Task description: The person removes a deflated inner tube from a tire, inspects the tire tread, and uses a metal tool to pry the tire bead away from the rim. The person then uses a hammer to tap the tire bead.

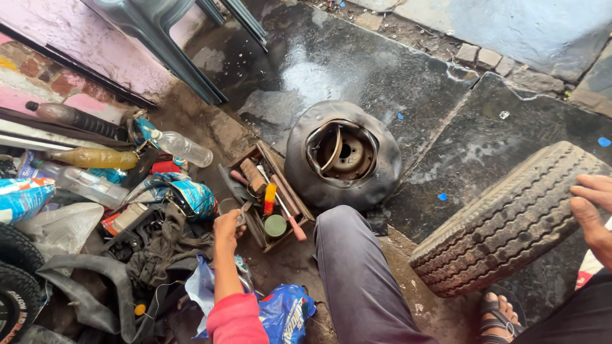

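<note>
The person sits on the wet stone floor [331, 60] with one knee [347, 255] drawn up. The left hand [228, 224] reaches to the near left corner of a shallow wooden tool tray [255, 153], fingers curled shut around a small metal tool [243, 216] whose exact kind I cannot make out. The right hand [591, 207] lies flat and open on the tread of a worn tyre [510, 220] leaning at the right, steadying it without gripping.

To my eye, picking from that tray goes best with a firm pinch low on the tool, lifted straight up clear of the red-handled screwdriver [290, 220] and the yellow-handled one [270, 199] lying close beside it, while the other palm keeps the tyre from rolling.

The tray is grimy and crowded, with a green round tin [275, 225] at its near end. Just beyond it lies a limp black inner tube draped around a rusty wheel rim [347, 153]. Plastic bottles [182, 148] and rags [159, 251] litter the floor to the left.
</note>
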`<state>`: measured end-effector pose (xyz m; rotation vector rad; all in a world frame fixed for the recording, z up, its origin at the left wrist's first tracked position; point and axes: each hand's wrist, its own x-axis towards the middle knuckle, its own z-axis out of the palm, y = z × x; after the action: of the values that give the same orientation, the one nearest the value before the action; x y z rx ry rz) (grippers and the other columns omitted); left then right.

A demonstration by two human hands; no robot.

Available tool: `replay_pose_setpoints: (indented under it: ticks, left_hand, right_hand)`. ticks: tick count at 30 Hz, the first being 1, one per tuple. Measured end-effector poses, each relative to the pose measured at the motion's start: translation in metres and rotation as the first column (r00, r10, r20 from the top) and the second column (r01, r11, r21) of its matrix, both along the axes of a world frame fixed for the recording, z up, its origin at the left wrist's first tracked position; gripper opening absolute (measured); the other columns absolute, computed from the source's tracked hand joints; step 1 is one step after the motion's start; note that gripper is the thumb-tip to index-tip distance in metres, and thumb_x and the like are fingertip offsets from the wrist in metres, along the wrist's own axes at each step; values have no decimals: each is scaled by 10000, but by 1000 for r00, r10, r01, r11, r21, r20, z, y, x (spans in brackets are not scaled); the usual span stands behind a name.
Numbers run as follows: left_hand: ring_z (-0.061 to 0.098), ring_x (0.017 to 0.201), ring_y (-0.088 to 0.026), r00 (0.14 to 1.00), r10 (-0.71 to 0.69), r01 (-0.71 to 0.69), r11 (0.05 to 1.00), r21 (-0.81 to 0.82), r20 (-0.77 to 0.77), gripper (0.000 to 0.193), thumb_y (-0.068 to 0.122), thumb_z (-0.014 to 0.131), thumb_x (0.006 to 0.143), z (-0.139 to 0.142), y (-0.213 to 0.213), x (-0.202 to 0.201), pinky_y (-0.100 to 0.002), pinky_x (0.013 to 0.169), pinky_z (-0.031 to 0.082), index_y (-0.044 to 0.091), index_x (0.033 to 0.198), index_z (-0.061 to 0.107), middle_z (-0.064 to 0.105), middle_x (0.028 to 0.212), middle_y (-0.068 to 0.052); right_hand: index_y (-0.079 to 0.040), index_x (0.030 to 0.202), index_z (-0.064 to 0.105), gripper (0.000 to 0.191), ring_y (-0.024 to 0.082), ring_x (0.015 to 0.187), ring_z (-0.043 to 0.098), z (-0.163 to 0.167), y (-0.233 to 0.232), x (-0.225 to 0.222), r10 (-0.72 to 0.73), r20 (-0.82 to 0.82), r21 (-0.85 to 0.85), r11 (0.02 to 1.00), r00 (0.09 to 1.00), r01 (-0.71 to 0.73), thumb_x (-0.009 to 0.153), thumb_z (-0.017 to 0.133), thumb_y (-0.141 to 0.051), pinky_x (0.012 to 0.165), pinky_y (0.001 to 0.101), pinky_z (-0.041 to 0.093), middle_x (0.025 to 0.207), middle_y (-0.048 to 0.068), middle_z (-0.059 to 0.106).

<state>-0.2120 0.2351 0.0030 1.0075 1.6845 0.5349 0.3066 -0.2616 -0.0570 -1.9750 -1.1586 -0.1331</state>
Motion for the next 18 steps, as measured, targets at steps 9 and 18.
replay_pose_setpoints:
  ticks: [9,18]
  left_hand:
    - [620,683,-144,899,204,-364,840,403,387,83,193,732,868,3,-103,20,-343,600,544,121,873,692,621,806,-11]
    - [575,657,-299,549,-740,524,-58,850,-388,249,188,781,877,52,-295,260,-458,611,455,98,710,620,566,721,-87]
  right_hand:
    - [-49,1140,738,269,317,1127,675,106,43,-65,-85,97,-34,995,992,89,873,720,-81,1004,417,528,1161,137,735]
    - [-63,1387,580,467,251,1138,641,126,42,-78,194,-559,120,981,806,-153,980,509,-283,978,364,476,1251,88,748]
